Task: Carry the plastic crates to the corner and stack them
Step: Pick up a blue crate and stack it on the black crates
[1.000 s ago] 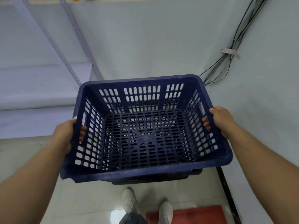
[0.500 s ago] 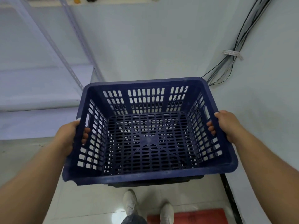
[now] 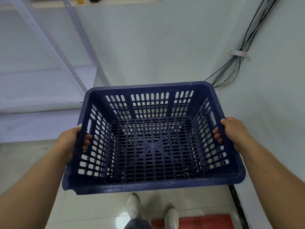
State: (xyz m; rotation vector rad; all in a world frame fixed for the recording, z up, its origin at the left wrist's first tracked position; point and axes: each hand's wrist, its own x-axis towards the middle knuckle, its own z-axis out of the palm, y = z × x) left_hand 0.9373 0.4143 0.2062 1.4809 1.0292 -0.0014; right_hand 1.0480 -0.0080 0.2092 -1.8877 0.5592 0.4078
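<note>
I hold an empty dark blue plastic crate (image 3: 153,184) with slotted walls and floor, level in front of me above the floor. My left hand (image 3: 71,141) grips its left rim, fingers curled through the wall slots. My right hand (image 3: 231,131) grips the right rim the same way. Through the slotted floor I can make out something dark directly beneath, but cannot tell what it is. The crate sits close to the corner where two pale walls meet.
A metal shelving unit (image 3: 74,63) stands at the left against the wall. A bundle of black cables (image 3: 237,66) runs down the right wall. My white shoes (image 3: 134,205) stand on the tiled floor beside a red mat (image 3: 198,222).
The crate has moved slightly lower and to the right in view, toward the corner. A dark edge seen under its front rim earlier is now hidden. Both hands keep their grip.
</note>
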